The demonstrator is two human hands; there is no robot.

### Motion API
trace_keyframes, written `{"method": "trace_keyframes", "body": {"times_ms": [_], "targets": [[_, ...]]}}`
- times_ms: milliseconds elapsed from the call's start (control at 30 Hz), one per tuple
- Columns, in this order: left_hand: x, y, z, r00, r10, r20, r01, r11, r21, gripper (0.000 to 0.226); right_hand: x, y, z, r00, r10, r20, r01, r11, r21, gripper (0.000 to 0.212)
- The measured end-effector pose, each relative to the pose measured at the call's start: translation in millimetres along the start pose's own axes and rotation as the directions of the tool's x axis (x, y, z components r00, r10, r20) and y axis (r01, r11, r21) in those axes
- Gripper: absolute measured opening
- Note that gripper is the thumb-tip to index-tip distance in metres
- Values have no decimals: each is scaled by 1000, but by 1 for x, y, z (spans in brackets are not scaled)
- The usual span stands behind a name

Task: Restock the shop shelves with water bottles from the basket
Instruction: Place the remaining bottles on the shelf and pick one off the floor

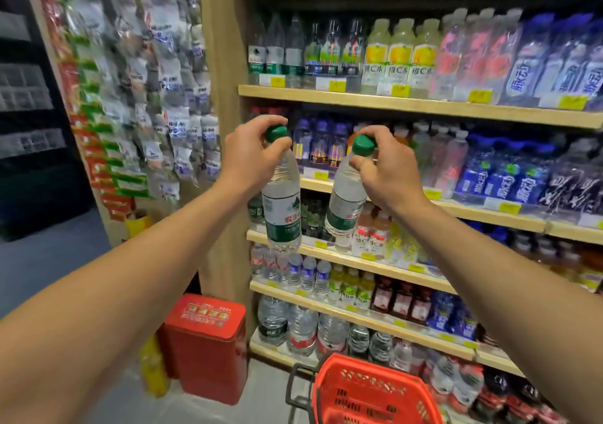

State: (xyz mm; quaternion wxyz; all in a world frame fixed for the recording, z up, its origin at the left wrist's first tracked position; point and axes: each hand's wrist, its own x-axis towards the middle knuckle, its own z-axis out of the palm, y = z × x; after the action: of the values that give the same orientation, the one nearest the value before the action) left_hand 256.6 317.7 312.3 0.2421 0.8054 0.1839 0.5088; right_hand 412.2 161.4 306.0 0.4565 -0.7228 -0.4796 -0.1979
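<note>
My left hand grips a clear water bottle by its green cap, and the bottle hangs upright in front of the shelf post. My right hand holds a second green-capped water bottle by the neck, tilted slightly left. Both bottles carry green and white labels and hang in the air before the wooden shelves. Matching green-label bottles stand at the left end of the upper shelf. The red basket sits on the floor below, and I cannot see its contents.
The shelves hold many rows of bottled drinks with yellow price tags. A red tin box and a yellow item stand on the floor left of the shelf post. Hanging snack packets cover the wall to the left.
</note>
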Motion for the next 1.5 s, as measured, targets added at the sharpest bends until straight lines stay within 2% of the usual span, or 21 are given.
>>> {"method": "trace_keyframes", "body": {"times_ms": [233,467,700,1000,1233,1500], "targets": [[89,-51,-1,1000,2,-27,-2,1000,10,28,92,7,42,978,-185,-97,190,981,48,36],[181,-92,13,995,21,-98,-19,999,29,26,196,25,81,935,-298,-192,319,944,89,37],[259,-139,24,978,-9,-208,12,1000,14,26,287,27,120,875,-340,-344,389,918,83,36],[352,-208,33,983,30,-179,-41,998,-56,25,385,13,188,786,-383,-485,450,893,25,36],[413,-235,33,984,82,-156,-98,990,-98,24,441,6,237,779,-417,-468,450,892,-46,37],[447,-251,52,985,86,-151,-110,981,-160,24,494,7,253,850,-410,-331,403,910,-94,35]]}}
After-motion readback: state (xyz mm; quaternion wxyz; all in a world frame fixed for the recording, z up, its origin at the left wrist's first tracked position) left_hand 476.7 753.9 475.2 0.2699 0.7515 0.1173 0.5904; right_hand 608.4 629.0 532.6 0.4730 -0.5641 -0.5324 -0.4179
